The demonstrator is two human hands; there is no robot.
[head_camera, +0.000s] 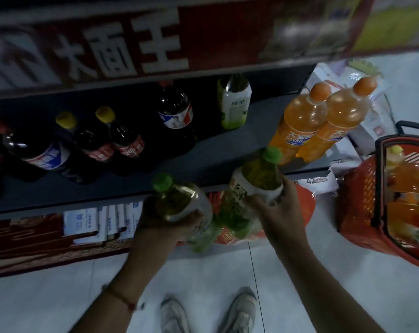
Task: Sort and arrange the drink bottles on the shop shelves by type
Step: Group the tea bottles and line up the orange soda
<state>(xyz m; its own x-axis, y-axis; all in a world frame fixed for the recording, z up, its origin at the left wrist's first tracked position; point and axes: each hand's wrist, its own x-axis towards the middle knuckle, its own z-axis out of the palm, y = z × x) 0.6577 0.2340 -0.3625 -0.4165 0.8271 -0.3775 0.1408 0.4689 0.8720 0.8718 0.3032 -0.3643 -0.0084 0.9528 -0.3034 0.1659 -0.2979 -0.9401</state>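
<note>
Green-capped tea bottles are being carried upright: left hand (177, 222) is gripping one (179, 200), right hand (273, 200) another (259, 179), probably bound for the matching shelf bottle (233, 104).

White characters 大面王 stand on the red banner (136, 44) above the shelf. The left orange bottle (297, 123) bears "DAYAO" on its label. Other bottle labels are too blurred to read.

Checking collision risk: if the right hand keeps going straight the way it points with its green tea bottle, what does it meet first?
Likely the two orange soda bottles at the shelf's right end. The right hand tilts its green tea bottle up-right towards them; depth is unclear.
</note>
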